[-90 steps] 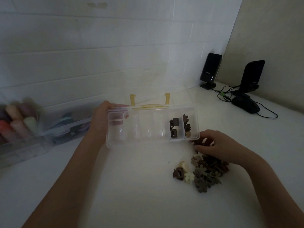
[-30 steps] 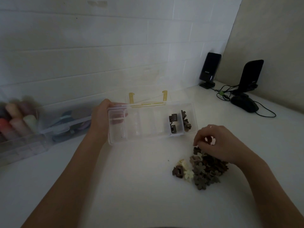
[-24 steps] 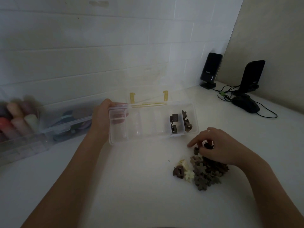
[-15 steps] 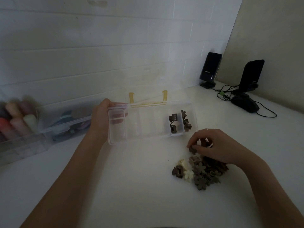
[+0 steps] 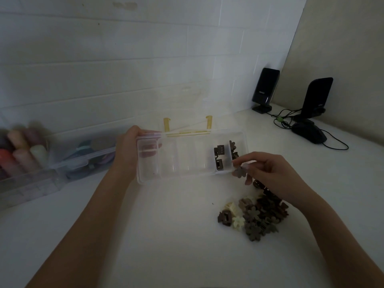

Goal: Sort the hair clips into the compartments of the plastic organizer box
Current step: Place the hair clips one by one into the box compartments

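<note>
Lifted off the brown pile, the right hand now pinches a small grey-brown flower-shaped plastic hair clip beside the clear compartmented organizer box, gripped by the left hand mid-desk. Light, stiff, likely slippery; pinch its petals.

A clear plastic organizer box stands open and tilted, dark clips in its two rightmost compartments, a brown flower clip pinched at its right corner, and a pile of hair clips on the worktop.

two black speakers, mouse, storage box
</note>
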